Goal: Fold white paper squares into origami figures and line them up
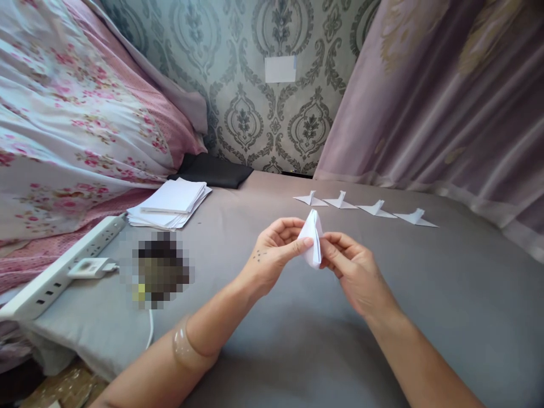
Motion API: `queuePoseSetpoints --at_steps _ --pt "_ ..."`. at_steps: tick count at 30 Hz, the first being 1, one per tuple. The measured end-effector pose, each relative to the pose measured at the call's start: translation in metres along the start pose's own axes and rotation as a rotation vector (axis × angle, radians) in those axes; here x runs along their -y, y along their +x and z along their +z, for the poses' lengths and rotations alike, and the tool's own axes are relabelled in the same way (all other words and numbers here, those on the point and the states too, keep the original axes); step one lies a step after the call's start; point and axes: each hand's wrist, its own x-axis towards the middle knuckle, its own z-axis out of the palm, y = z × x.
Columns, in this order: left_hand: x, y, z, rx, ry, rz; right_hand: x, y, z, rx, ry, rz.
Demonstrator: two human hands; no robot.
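In the head view, you hold a folded white paper (315,237) up in front of you, between your two hands. Your left hand (274,249) pinches it from the left. Your left thumb lies flat on the front, low down, and your other left fingers are behind it. Your right hand (355,263) pinches the low right edge, with the thumb close to you and the fingers curled on the far side. The fingers on both hands are close together, with the paper in between.

The paper is small and stands upright. It has a thin point at the top and gets fatter lower down. You can see layers along its right side, with a dark line between them.

Past your hands, four small folded papers (376,209) sit in a row on the gray cloth (450,294). Each one has flat, pointy sides and a bit that sticks up. A messy stack of white paper (174,198) lies over to the left, near a long white power strip (63,280).
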Motion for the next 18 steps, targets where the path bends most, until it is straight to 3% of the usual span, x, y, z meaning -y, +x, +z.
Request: queuePoseSetpoints --at_steps 6,18 --pt "-0.001 -0.002 0.006 0.020 -0.048 -0.136 0.004 -0.004 0.003 -0.021 -0.008 -0.016" --pt "0.001 -0.007 0.010 0.013 -0.005 -0.172 -0.001 -0.019 0.008 -0.090 -0.070 -0.048"
